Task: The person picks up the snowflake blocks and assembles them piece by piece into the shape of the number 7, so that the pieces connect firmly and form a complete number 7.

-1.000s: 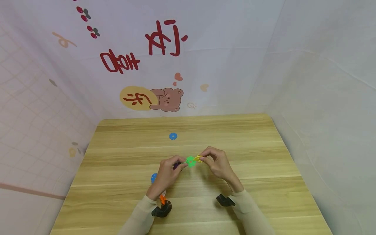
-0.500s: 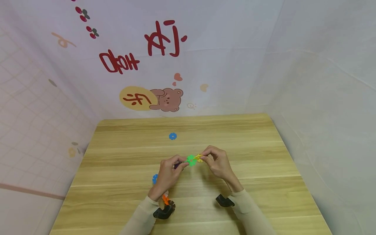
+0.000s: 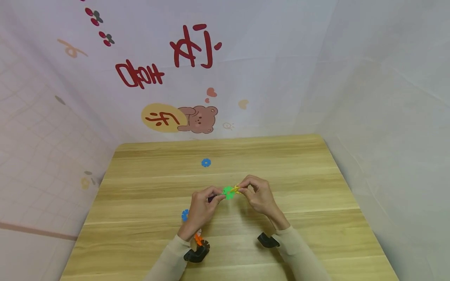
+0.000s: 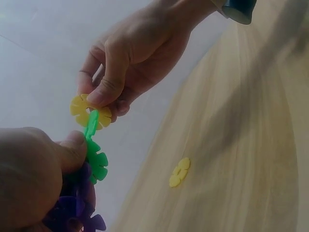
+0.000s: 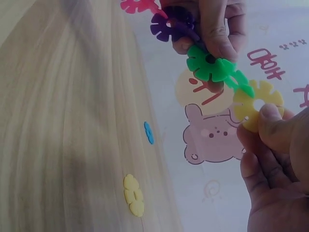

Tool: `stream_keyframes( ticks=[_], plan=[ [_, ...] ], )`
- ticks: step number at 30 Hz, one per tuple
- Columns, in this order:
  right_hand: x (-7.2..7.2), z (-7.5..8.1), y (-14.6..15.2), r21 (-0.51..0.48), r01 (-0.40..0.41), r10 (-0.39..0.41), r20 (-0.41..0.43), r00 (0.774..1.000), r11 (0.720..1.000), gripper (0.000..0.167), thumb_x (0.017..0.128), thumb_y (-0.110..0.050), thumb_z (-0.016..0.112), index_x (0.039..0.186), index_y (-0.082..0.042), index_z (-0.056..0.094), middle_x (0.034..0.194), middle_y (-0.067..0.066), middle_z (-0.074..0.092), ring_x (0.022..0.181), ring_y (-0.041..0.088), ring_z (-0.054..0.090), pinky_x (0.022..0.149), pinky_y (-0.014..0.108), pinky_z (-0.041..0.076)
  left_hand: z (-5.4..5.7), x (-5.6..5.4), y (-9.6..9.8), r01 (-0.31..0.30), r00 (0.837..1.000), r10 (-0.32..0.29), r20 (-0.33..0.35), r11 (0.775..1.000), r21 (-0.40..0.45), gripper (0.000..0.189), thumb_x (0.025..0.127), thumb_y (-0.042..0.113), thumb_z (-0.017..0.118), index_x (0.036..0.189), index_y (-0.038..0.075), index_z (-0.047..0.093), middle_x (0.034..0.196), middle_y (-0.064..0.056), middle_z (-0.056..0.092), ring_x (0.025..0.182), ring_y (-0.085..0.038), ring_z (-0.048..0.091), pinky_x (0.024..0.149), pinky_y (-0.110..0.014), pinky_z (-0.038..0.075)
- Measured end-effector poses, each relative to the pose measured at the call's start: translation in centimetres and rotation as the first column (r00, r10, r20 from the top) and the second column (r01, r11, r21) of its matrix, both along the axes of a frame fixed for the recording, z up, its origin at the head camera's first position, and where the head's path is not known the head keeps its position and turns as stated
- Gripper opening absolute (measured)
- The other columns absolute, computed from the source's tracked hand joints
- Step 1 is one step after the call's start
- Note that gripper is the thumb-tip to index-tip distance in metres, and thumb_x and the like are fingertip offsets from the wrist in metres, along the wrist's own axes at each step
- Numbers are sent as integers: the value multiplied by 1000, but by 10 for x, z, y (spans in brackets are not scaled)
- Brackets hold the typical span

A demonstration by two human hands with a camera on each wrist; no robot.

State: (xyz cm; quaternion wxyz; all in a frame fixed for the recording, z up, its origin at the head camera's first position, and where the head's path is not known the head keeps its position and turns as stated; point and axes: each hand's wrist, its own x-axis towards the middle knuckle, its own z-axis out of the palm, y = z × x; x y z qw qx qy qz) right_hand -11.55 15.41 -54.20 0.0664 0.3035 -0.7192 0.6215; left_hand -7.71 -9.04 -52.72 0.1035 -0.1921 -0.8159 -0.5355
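In the head view my left hand (image 3: 202, 208) pinches a chain of slotted flower-shaped plastic discs. Its green disc (image 5: 207, 65), purple disc (image 5: 166, 26) and pink disc (image 5: 137, 6) show best in the right wrist view. A second green disc (image 5: 241, 83) stands out from the first at an angle. My right hand (image 3: 259, 196) pinches a yellow disc (image 5: 258, 104) between thumb and fingers. That yellow disc meets the second green one at the edges; how deep the slots engage, I cannot tell. Fingers of the left hand hide part of the chain.
A blue disc (image 3: 206, 162) lies toward the back of the wooden table (image 3: 281, 156). Another yellow disc (image 4: 180, 172) lies on the wood below my hands. By my left forearm are a blue disc (image 3: 185, 215) and an orange disc (image 3: 198, 239). A printed cloth hangs behind.
Both hands stay almost in place, with the green and yellow discs still meeting. The orange disc by my left forearm has shifted slightly right since a second ago. The head view turns a little.
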Motion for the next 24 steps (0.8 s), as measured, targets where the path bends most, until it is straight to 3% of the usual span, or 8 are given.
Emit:
stream_keyframes(
  ticks=[4,7,12,19,24],
  plan=[
    [0,-3,-2,15,3,-3,11,1000,1000,16,95,18,76,104,5,77,97,26,77,87,39,77,93,21,67,-2,2,-3,8,1000,-8,0,1000,-14,5,100,4,84,98,3,79,110,-19,87,77,-26,82,60,-23,63],
    [2,-6,-3,26,7,-8,33,999,1000,15,98,16,75,107,4,77,100,23,78,91,33,78,99,23,67,-3,3,-5,14,1000,-13,25,999,-45,7,101,4,83,98,4,77,110,-17,87,86,-26,84,67,-20,64],
    [5,-8,-5,44,3,-5,51,999,999,13,100,13,75,108,3,77,104,23,79,100,11,76,103,21,65,-6,4,-8,20,999,-17,46,996,-86,8,100,5,85,103,7,77,115,-15,87,91,-24,84,74,-21,66],
    [8,-9,-8,64,-12,9,45,999,998,13,100,11,75,109,2,77,105,21,79,99,17,78,99,25,68,-5,1,-6,61,998,-63,-18,995,-77,19,100,8,87,116,3,80,128,-18,84,107,-31,86,85,-42,74],
    [11,-9,-14,74,-29,25,60,998,997,13,101,9,75,110,0,77,106,18,80,103,11,76,99,33,70,-4,0,-3,67,997,-70,-31,994,-85,16,101,9,86,116,5,83,126,-15,85,107,-30,86,85,-41,74]
  ],
)
